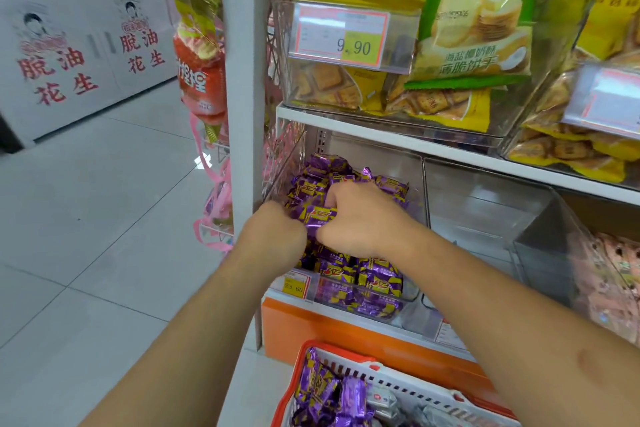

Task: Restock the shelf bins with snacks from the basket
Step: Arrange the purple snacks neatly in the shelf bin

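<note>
Snack (317,215) lengthwise between both hands, horizontal

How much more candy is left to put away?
Done: the clear bin already holds a big heap of purple candies. In hand: the left hand and right hand grip more on top. Left: purple packs remain in the basket.

bin to the right (485,215): seemingly open | purple snack bin (363,291): heaped | upper shelf (381,130): caps headroom

Two bare, sleeveless forearms (207,305)
</note>
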### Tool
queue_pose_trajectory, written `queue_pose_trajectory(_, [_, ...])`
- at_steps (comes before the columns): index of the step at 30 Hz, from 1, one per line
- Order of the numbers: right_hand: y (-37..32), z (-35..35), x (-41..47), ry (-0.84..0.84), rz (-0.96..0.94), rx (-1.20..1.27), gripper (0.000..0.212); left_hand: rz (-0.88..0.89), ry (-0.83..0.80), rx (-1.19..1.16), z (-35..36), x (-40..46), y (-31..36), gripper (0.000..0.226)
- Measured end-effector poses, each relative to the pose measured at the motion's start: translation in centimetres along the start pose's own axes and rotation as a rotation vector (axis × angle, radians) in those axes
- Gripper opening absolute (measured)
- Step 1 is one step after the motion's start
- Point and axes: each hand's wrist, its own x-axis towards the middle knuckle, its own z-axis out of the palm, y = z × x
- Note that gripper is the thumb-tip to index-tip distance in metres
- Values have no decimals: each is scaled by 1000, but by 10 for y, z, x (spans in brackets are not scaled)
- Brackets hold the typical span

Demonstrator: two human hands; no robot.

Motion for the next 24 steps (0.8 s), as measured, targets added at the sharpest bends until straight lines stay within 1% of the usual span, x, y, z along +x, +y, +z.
queue_pose_trajectory(3, [-1,8,5,-54,-22,9,43,43,-72,-9,0,-1,-1,17])
queue_pose_trajectory(5, [-1,14,10,-84,-46,27,45,71,-85,-33,0,0,-1,24])
queue_pose_trajectory(6, [-1,16,11,-106,-49,62,44,75,-79,-24,-1,-1,1,22])
queue_pose_trajectory(7, [0,16,13,-130,-48,110,40,75,-64,-16,-2,-1,1,13])
queue_pose_trajectory(8, [1,16,13,-152,-53,159,34,75,-51,-17,-3,0,-1,10])
queue_pose_trajectory(9, [2,15,14,-157,-63,202,26,91,-39,-11,-2,2,-4,12])
queue_pose_trajectory(10, [4,14,16,-140,-72,238,20,108,-39,25,-1,4,-9,14])
queue_pose_trajectory(11, [7,13,17,-99,-78,264,22,136,-51,65,2,5,-12,17])
queue_pose_trajectory(12, [9,14,20,-45,-81,261,32,144,-67,115,3,4,-15,19])
queue_pose_trajectory(14, [12,18,28,28,-130,169,54,181,-54,214,7,3,-16,17])
queue_pose_trajectory(16, [10,25,40,15,-251,5,73,206,-36,245,8,0,-15,20])
queue_pose_trajectory(17, [9,30,46,-16,-319,-76,77,219,-34,250,8,0,-14,22])
queue_pose_trajectory(19, [4,36,57,-78,-403,-204,73,228,-32,254,8,0,-13,27])
queue_pose_trajectory(21, [-1,37,61,-87,-432,-291,61,218,-30,239,6,0,-13,32])
queue_pose_trajectory(22, [-2,37,62,-62,-446,-319,57,217,-22,234,6,-1,-13,33])
queue_pose_trajectory(24, [-3,34,62,39,-465,-325,54,214,-8,235,6,-1,-13,33])
